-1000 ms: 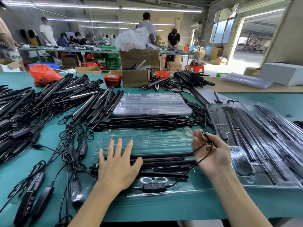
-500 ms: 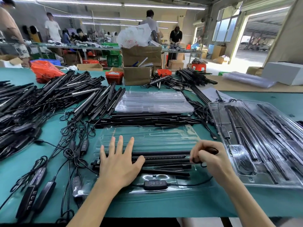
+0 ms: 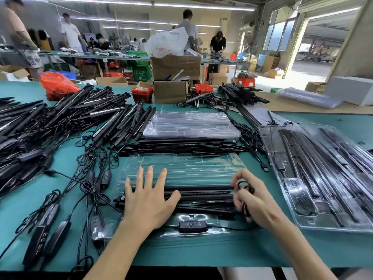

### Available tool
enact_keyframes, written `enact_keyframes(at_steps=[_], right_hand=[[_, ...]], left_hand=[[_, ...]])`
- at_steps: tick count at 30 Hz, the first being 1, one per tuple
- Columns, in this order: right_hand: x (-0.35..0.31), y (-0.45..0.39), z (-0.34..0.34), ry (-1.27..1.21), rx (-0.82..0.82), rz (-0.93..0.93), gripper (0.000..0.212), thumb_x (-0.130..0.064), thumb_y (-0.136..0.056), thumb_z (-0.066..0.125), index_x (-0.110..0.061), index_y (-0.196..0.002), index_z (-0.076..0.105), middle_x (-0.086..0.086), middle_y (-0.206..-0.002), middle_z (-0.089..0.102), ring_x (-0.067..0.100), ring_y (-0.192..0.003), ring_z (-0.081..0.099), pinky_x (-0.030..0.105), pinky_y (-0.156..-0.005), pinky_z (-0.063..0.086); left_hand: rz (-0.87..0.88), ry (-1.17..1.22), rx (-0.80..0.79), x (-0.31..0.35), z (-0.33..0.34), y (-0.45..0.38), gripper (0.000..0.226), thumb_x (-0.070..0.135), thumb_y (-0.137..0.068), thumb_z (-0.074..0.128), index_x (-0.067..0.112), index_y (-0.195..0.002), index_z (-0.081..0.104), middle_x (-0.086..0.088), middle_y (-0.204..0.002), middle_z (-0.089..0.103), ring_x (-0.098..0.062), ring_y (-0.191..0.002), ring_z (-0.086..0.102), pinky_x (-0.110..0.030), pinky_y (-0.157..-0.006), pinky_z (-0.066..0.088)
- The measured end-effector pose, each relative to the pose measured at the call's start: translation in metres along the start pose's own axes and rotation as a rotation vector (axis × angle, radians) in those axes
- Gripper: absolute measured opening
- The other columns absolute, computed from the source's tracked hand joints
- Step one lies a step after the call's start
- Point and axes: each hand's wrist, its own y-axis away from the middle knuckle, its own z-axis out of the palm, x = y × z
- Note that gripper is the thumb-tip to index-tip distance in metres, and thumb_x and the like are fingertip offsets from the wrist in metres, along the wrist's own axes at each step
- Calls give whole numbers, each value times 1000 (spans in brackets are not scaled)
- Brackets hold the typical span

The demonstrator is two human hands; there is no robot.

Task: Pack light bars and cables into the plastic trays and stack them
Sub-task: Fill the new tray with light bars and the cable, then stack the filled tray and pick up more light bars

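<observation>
A clear plastic tray lies in front of me on the green table. Black light bars sit in its near half. My left hand presses flat on their left ends, fingers spread. My right hand holds a coiled black cable wound round its fingers, at the tray's right end. The cable runs on to a black controller lying in the tray's front pocket.
Filled trays are stacked to the right. Empty clear trays sit behind, on loose bars. A big heap of bars and cables covers the left side. Cardboard boxes stand at the back, and people work at far benches.
My right hand came down from a raised position to the tray's right end, winding the cable into a coil round its fingers. My left hand stayed flat on the bars.
</observation>
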Motion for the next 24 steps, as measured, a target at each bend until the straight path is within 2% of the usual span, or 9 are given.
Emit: enact_keyframes(at_steps=[1, 2, 4, 6, 10, 14, 16, 19, 24], right_hand=[[-2, 1, 2, 86, -39, -8, 15, -36, -82, 45, -25, -91, 49, 0, -56, 50, 12, -48, 39, 25, -41, 36], [-3, 2, 4, 157, -62, -33, 31, -52, -86, 41, -23, -93, 47, 1, -59, 47, 12, -51, 39, 27, -45, 37], [-6, 3, 9, 238, -50, -88, 50, -67, -90, 27, -19, -87, 40, 10, -67, 41, 21, -59, 39, 40, -56, 38], [-9, 4, 12, 324, -30, -136, 44, -64, -93, 24, -24, -76, 34, 12, -70, 40, 26, -62, 39, 50, -63, 37], [-3, 8, 6, 454, -19, -225, 45, -60, -82, 58, -25, -64, 36, -4, -55, 40, 11, -52, 36, 35, -54, 34], [0, 7, 1, 306, -26, -282, 48, -54, -77, 73, -21, -59, 44, -6, -62, 45, 7, -57, 41, 26, -56, 36], [-2, 7, 1, 257, -49, -288, 41, -47, -78, 77, -21, -61, 50, -3, -62, 49, 12, -58, 45, 27, -58, 39], [-4, 5, -2, 142, -67, -230, 29, -33, -76, 85, -27, -79, 57, 3, -59, 51, 17, -55, 43, 34, -56, 38], [-3, 4, -7, 18, -121, -102, 50, -51, -58, 93, -12, -63, 62, 5, -52, 60, 16, -42, 53, 23, -42, 40]], left_hand=[[1, -1, 2, 0, 0, 0, 80, 75, -88, 11, 39, -158, -9, -2, -167, -15, -23, -151, -25, -56, -121, -12], [2, -2, 4, 0, 1, 0, 82, 77, -87, 10, 40, -158, -8, -2, -167, -15, -23, -151, -25, -56, -120, -12], [0, -3, 7, -1, 1, -1, 84, 80, -86, 8, 40, -158, -7, -2, -167, -14, -23, -151, -25, -56, -121, -12], [-2, -11, 7, -1, 2, -2, 85, 81, -85, 7, 40, -158, -7, -2, -167, -14, -24, -151, -25, -56, -121, -12], [-6, -22, 15, -1, 4, -3, 87, 82, -83, 5, 40, -158, -7, -2, -168, -13, -24, -151, -24, -56, -121, -11], [-4, -23, 12, -2, 4, -4, 86, 82, -84, 6, 39, -158, -7, -2, -168, -12, -25, -151, -24, -56, -121, -11], [-3, -18, 12, -2, 4, -3, 87, 82, -83, 6, 39, -158, -6, -2, -168, -12, -25, -151, -24, -56, -121, -10], [-4, -14, 10, -2, 3, -3, 88, 82, -82, 5, 39, -158, -5, -2, -168, -11, -26, -151, -24, -56, -121, -9], [-2, -26, 7, -1, 2, -1, 87, 82, -83, 5, 38, -158, -5, -2, -168, -9, -27, -152, -20, -56, -122, -7]])
